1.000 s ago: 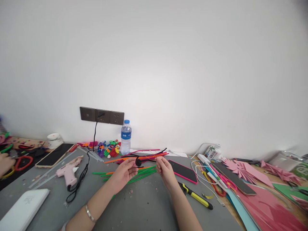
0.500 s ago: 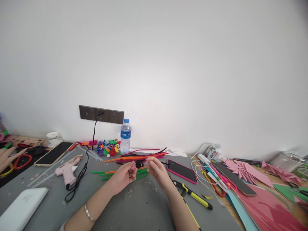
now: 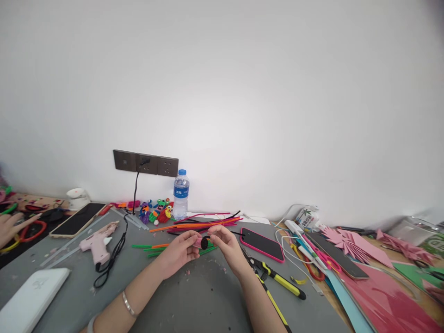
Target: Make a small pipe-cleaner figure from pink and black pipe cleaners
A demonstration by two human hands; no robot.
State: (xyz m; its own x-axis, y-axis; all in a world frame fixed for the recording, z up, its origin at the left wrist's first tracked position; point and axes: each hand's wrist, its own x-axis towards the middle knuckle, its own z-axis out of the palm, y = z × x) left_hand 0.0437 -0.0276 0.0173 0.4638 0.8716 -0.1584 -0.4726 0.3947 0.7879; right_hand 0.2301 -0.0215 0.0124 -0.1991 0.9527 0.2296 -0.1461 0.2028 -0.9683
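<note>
In the head view, my left hand (image 3: 181, 254) pinches a small pink piece (image 3: 198, 242), whose details are partly hidden by the fingers. A black pipe cleaner coil (image 3: 205, 242) sits against the front end of this piece. My right hand (image 3: 225, 245) has thumb and fingers closed at the coil's upper right edge, on the black pipe cleaner. A black strand (image 3: 237, 233) shows beyond the back of that hand. Green pipe cleaners (image 3: 147, 249) lie just behind my hands, with orange and red pipe cleaners (image 3: 194, 226) farther back.
A pink glue gun (image 3: 99, 245) and a white box (image 3: 34, 298) lie left. Yellow-black pliers (image 3: 282, 282) and a pink-edged phone (image 3: 262, 245) lie right. A water bottle (image 3: 181, 194) stands against the wall. Another person's hand (image 3: 12, 226) is at far left, near scissors (image 3: 33, 231).
The black coil has turned and shifted slightly right and down. My right fingers have come in from apart to touch the coil. More of the pink piece shows.
</note>
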